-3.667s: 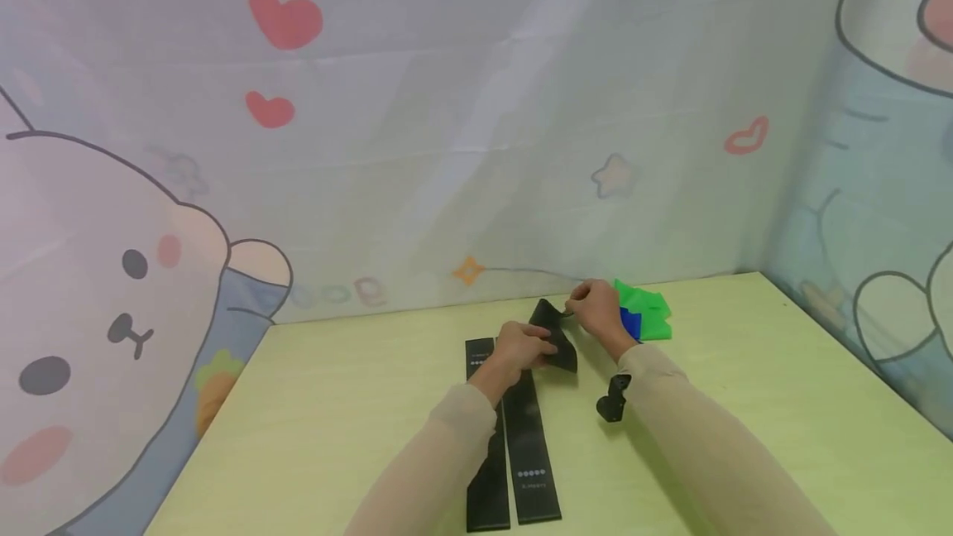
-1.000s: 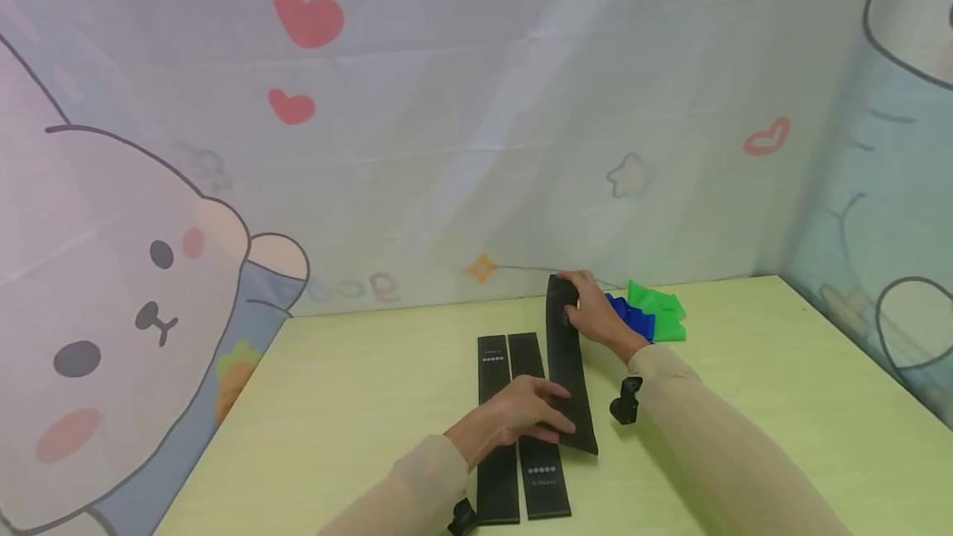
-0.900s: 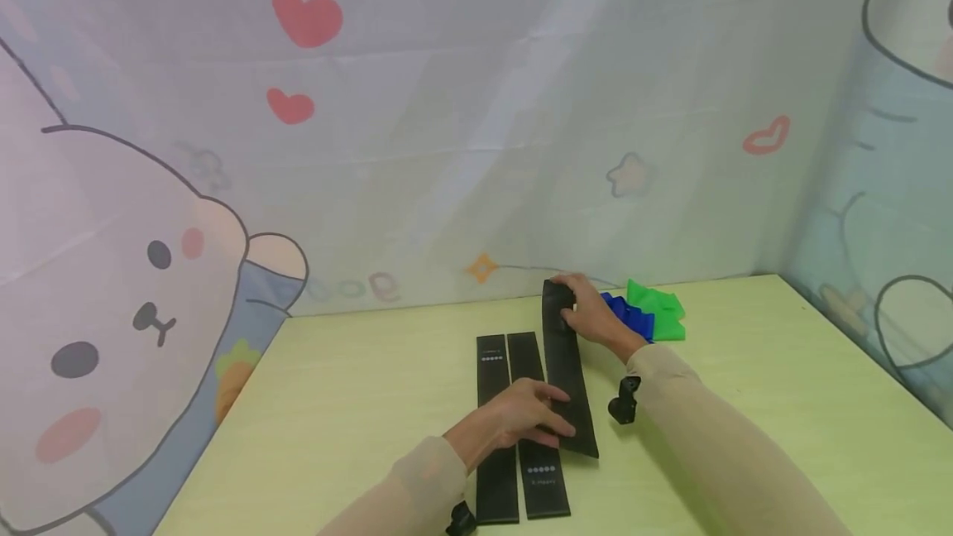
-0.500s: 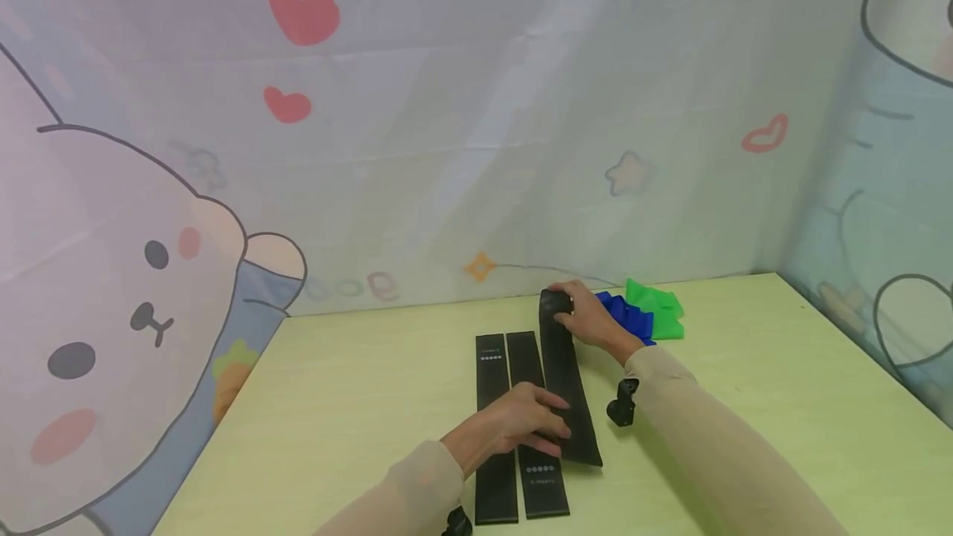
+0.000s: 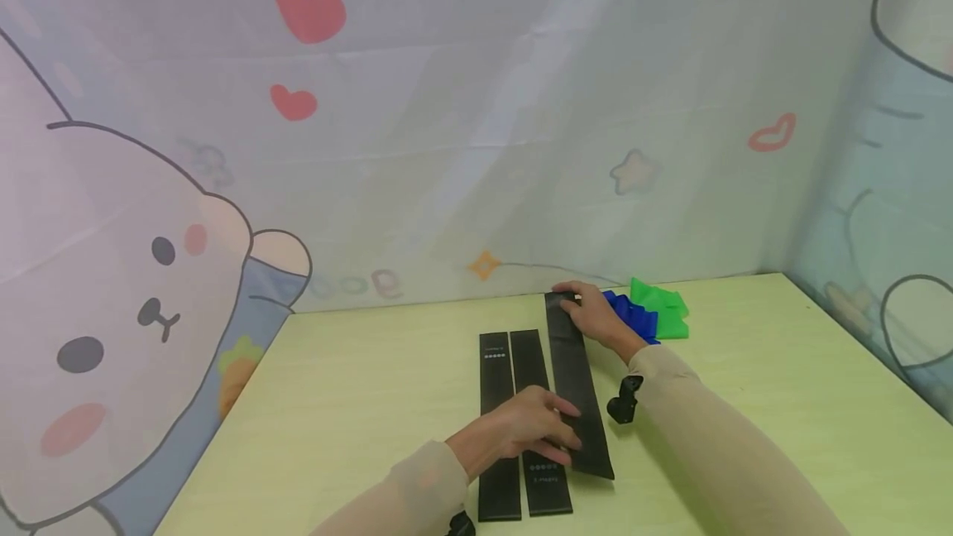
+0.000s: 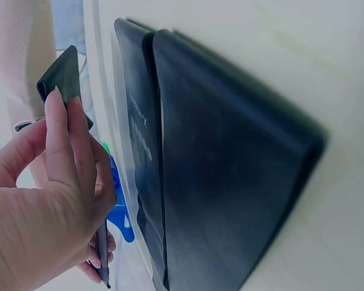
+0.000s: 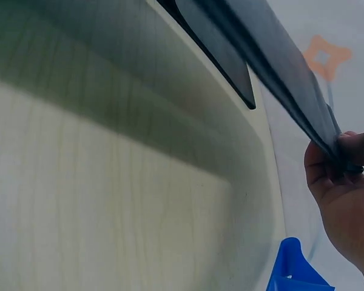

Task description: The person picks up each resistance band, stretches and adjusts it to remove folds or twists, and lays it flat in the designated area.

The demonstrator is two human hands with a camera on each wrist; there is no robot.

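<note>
Head view: the pale tabletop (image 5: 357,404) carries two flat black bands (image 5: 496,387); the held black band (image 5: 575,375) is just beside them. Presume it light, pliable and hard to damage; grasp both ends. Right hand (image 5: 601,319) pinches its far end; left hand (image 5: 527,424) touches its nearer part, grip indeterminate. Blue piece (image 5: 633,318) and green piece (image 5: 663,308) lie at right; no container is visible.

Probably an indoor workspace, curtained off, its wider setting hidden. Cartoon-printed sheets (image 5: 447,106) hang behind and beside a pale, wood-grained surface (image 5: 372,387).
</note>
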